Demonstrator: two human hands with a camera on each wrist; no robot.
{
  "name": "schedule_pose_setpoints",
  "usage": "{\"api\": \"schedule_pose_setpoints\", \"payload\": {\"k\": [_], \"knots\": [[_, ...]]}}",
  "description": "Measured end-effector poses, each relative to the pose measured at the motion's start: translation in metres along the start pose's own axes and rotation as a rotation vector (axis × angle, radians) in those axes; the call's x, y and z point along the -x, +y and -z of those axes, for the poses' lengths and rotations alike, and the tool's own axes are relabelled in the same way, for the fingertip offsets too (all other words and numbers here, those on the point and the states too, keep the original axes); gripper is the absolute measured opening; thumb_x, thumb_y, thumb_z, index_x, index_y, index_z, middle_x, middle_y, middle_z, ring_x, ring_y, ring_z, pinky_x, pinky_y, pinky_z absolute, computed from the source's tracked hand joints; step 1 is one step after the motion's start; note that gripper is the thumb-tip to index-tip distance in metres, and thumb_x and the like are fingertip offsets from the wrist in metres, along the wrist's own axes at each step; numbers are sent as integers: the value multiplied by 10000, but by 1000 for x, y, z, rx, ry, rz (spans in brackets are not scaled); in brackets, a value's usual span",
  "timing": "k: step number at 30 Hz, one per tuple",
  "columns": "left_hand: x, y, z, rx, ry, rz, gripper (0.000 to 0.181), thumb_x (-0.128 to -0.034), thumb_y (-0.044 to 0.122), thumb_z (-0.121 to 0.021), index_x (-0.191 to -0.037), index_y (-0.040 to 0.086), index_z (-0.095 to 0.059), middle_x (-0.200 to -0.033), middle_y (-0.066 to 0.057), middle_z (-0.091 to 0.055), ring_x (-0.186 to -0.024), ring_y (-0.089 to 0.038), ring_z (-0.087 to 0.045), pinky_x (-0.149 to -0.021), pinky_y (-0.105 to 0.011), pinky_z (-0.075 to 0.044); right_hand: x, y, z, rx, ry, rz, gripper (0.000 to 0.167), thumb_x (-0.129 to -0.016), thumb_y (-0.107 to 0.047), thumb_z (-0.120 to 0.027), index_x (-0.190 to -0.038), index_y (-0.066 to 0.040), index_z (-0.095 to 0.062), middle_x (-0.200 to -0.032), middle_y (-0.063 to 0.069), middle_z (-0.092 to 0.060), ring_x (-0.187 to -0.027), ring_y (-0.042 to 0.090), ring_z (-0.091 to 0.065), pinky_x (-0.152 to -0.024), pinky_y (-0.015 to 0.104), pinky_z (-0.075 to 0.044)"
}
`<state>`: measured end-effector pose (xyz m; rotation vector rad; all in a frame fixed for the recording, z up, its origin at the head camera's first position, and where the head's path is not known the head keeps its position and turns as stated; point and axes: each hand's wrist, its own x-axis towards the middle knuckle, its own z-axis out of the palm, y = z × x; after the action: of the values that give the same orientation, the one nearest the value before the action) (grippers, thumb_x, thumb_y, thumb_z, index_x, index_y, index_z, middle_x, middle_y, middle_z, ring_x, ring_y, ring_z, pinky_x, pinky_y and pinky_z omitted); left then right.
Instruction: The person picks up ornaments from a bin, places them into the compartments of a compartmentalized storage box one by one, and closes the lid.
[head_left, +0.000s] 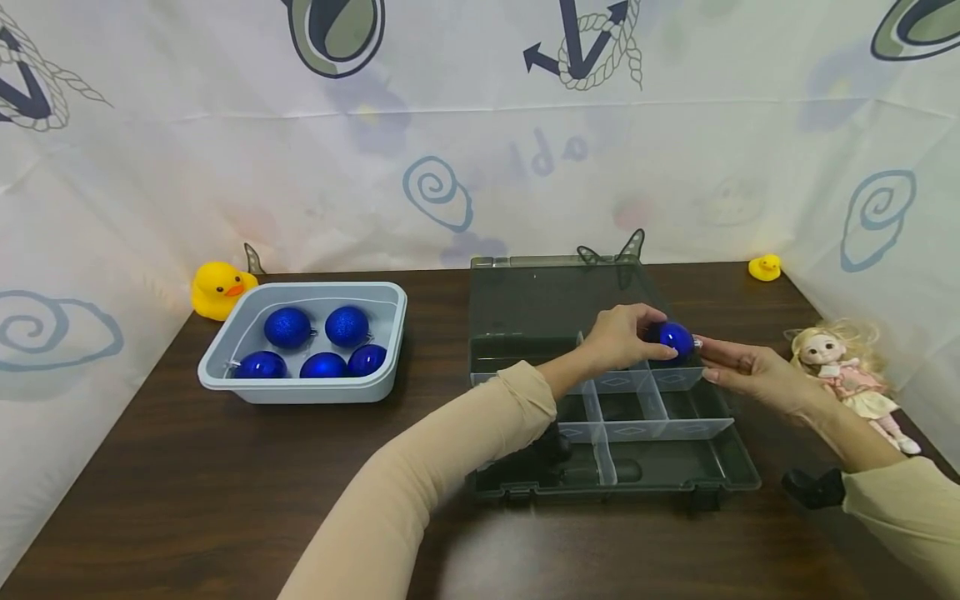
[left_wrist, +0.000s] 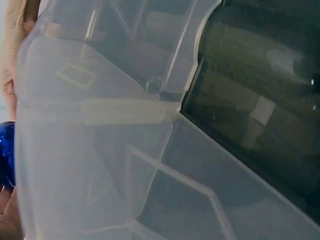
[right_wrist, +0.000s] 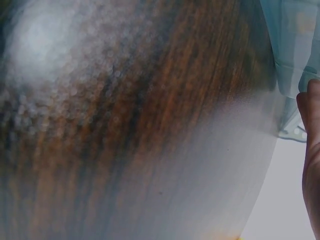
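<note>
In the head view my left hand (head_left: 621,336) grips a shiny blue bauble (head_left: 676,340) between thumb and fingers, above the right side of a dark clear divider box (head_left: 551,300). My right hand (head_left: 761,377) is on the bauble's other side, fingers extended, fingertips at its small metal cap. Its thumb is apart from the fingers. The left wrist view catches the bauble (left_wrist: 7,155) at its left edge, beside translucent dividers (left_wrist: 100,110). Part of a hand (right_wrist: 312,115) shows at the right edge of the right wrist view.
A pale blue tub (head_left: 397,333) with several blue baubles (head_left: 287,327) stands at left. Behind it sits a yellow duck (head_left: 217,290); a smaller duck (head_left: 765,267) is at back right. A doll (head_left: 847,367) lies beside my right forearm. A patterned curtain (head_left: 480,192) backs the wooden table (head_left: 225,500).
</note>
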<state>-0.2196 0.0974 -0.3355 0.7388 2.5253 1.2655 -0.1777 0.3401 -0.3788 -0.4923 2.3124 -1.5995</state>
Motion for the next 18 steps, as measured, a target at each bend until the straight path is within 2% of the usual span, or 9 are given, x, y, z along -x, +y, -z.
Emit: {"api": "schedule_pose_setpoints", "payload": {"k": [4,7,13,18], "knots": [[-3,0,-1,-125,9,-27,501,-798,302,-757,-1244,130,-604,-1135,-3,-677,-1001,-74,-626,-814,-138,-471,0,-1,0,4,-4,3,539,-961,-43,-507,-1409,130,-261,-1213,-306,-501,-1108,-134,-491,-839,108,-468],[-4,0,-3,-174,15,-34,502,-798,317,-755,-1244,138,-607,-1138,10,-675,-998,-69,-621,-818,-140,-469,0,-1,0,10,-7,3,540,-963,-56,-510,-1416,110,-268,-1222,-311,-492,-1115,-144,-478,-843,104,-463],[-3,0,-5,-224,22,-41,496,-798,305,-758,-1240,139,-607,-1147,24,-669,-999,-61,-613,-825,-132,-464,1,-1,0,14,3,-4,535,-960,-63,-518,-1425,74,-291,-1218,-318,-503,-1111,-144,-484,-835,107,-470],[-2,-1,-8,-225,22,-29,437,-809,245,-752,-1213,146,-620,-1171,37,-660,-1055,-59,-605,-849,-120,-458,1,0,-2,15,11,13,528,-956,-40,-515,-1414,95,-292,-1239,-307,-494,-1110,-138,-489,-827,110,-478]]}}
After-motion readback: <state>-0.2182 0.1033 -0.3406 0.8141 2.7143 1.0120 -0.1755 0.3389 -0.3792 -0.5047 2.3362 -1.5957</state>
